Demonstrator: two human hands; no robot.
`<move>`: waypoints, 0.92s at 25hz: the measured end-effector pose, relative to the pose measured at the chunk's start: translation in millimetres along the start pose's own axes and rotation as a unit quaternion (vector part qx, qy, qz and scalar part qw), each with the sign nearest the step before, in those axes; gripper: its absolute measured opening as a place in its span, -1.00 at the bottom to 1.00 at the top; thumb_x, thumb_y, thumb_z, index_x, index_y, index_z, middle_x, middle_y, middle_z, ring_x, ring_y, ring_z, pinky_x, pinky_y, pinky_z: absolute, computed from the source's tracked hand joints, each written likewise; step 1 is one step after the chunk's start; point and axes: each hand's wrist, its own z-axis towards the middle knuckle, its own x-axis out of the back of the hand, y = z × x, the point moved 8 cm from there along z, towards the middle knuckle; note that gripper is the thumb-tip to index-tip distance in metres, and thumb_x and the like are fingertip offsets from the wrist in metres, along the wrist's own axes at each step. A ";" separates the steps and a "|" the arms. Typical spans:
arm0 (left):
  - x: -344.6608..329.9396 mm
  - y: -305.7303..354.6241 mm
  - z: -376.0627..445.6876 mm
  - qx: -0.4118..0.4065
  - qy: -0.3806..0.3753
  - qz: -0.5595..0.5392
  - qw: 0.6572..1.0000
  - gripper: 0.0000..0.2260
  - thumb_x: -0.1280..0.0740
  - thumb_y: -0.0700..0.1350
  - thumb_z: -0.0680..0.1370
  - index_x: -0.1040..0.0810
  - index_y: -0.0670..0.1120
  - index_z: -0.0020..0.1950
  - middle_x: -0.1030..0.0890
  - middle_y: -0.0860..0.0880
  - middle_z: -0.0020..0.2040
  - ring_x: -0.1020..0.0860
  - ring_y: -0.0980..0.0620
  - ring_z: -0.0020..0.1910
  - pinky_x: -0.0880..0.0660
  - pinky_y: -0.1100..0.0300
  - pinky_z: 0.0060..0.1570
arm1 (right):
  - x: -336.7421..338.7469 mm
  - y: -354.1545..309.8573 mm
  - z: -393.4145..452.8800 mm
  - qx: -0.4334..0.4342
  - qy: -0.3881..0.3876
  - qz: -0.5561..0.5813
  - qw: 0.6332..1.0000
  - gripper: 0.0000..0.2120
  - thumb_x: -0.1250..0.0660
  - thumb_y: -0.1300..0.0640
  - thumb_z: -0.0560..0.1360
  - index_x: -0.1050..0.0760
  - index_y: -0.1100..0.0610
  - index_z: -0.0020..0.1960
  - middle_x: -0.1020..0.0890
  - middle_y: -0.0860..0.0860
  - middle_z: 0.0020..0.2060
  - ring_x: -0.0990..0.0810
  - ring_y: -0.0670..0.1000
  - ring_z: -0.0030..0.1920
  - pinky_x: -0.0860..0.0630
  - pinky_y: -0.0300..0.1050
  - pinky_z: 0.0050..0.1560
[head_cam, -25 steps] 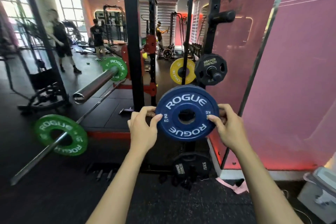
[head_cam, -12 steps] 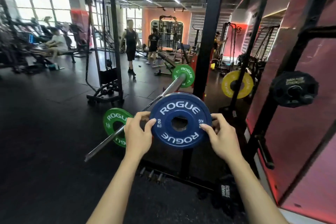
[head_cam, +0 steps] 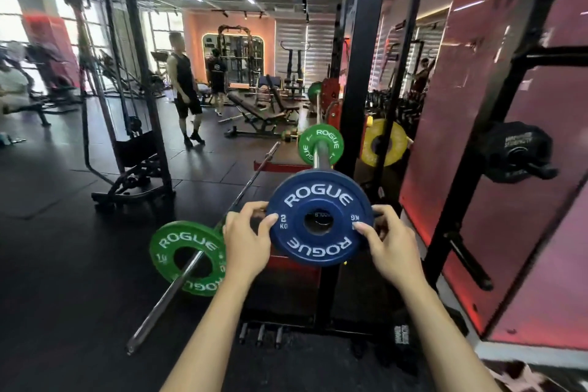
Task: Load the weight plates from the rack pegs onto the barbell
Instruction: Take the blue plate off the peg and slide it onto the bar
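The weight plate (head_cam: 319, 220) sits between the left hand (head_cam: 246, 243) and the right hand (head_cam: 390, 243), before the barbell sleeve (head_cam: 322, 154). Behind it on that sleeve rides a second plate (head_cam: 320, 144). To the left, a lower bar (head_cam: 178, 280) carries another plate (head_cam: 188, 258). The rack upright (head_cam: 361, 73) stands right of the sleeve.

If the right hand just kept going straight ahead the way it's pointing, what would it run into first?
Probably the black rack upright just beyond the blue plate that the right hand grips together with the left hand. Depth is hard to judge; the barbell sleeve lies slightly left of that line.
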 end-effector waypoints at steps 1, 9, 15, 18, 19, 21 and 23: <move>-3.9 -1.4 6.0 -0.004 -0.002 -0.009 1.000 -0.83 -0.40 0.00 0.55 -0.54 0.16 0.12 -0.52 0.01 -0.06 -0.45 -0.09 0.08 -0.43 -0.14 0.18 | -2.0 0.9 2.8 -0.001 0.005 -0.008 1.000 -0.74 -0.43 -0.06 0.47 -0.46 -0.04 0.09 -0.59 -0.09 -0.24 -0.56 -0.03 -0.22 -0.46 -0.04 -0.19; -40.4 -25.9 27.2 -0.010 -0.036 -0.023 0.999 -0.82 -0.41 0.03 0.54 -0.55 0.16 0.13 -0.56 -0.04 0.00 -0.44 -0.08 0.03 -0.44 -0.11 0.14 | -12.7 30.7 15.7 -0.024 0.018 -0.049 0.998 -0.75 -0.41 -0.09 0.48 -0.43 -0.12 0.11 -0.61 -0.13 -0.17 -0.56 -0.03 -0.16 -0.50 0.02 -0.11; -55.6 -32.0 58.8 -0.014 -0.038 0.000 0.999 -0.83 -0.38 0.09 0.55 -0.52 0.21 0.12 -0.54 -0.01 0.03 -0.42 -0.04 0.11 -0.37 -0.06 0.23 | -30.4 44.4 41.0 -0.040 0.025 -0.058 0.997 -0.72 -0.38 -0.11 0.50 -0.41 -0.08 0.15 -0.59 -0.10 -0.15 -0.55 0.04 -0.13 -0.45 -0.01 -0.14; -66.2 -35.6 75.2 -0.049 -0.022 0.017 0.998 -0.84 -0.39 0.06 0.55 -0.54 0.17 0.12 -0.58 0.17 -0.09 -0.37 0.12 0.02 -0.33 -0.06 0.20 | -39.6 53.9 60.8 -0.027 0.019 -0.078 0.996 -0.69 -0.35 -0.14 0.51 -0.41 -0.07 0.19 -0.60 -0.08 -0.11 -0.54 0.02 -0.11 -0.41 -0.03 -0.13; -71.7 -38.9 83.1 -0.053 -0.018 0.022 0.998 -0.84 -0.40 0.06 0.55 -0.55 0.16 0.12 -0.56 0.21 -0.13 -0.37 0.12 0.00 -0.31 -0.03 0.16 | -42.6 58.0 70.1 -0.020 0.019 -0.079 0.996 -0.69 -0.35 -0.14 0.51 -0.41 -0.07 0.19 -0.59 -0.09 -0.12 -0.52 0.01 -0.11 -0.38 -0.06 -0.15; -83.9 -45.2 100.0 -0.052 -0.009 0.033 0.998 -0.84 -0.40 0.08 0.54 -0.56 0.17 0.11 -0.54 0.25 -0.17 -0.40 0.08 -0.01 -0.23 0.05 0.10 | -51.0 68.8 90.8 -0.008 0.021 -0.075 0.997 -0.70 -0.36 -0.14 0.50 -0.41 -0.07 0.17 -0.59 -0.10 -0.14 -0.51 0.00 -0.13 -0.34 -0.09 -0.17; -97.6 -50.6 118.3 -0.048 0.006 0.035 0.998 -0.85 -0.40 0.09 0.53 -0.55 0.20 0.09 -0.53 0.28 -0.18 -0.43 0.06 -0.02 -0.18 0.10 0.05 | -60.2 80.9 114.2 0.002 0.020 -0.073 0.997 -0.70 -0.36 -0.14 0.50 -0.42 -0.07 0.15 -0.57 -0.11 -0.16 -0.49 -0.03 -0.15 -0.31 -0.11 -0.18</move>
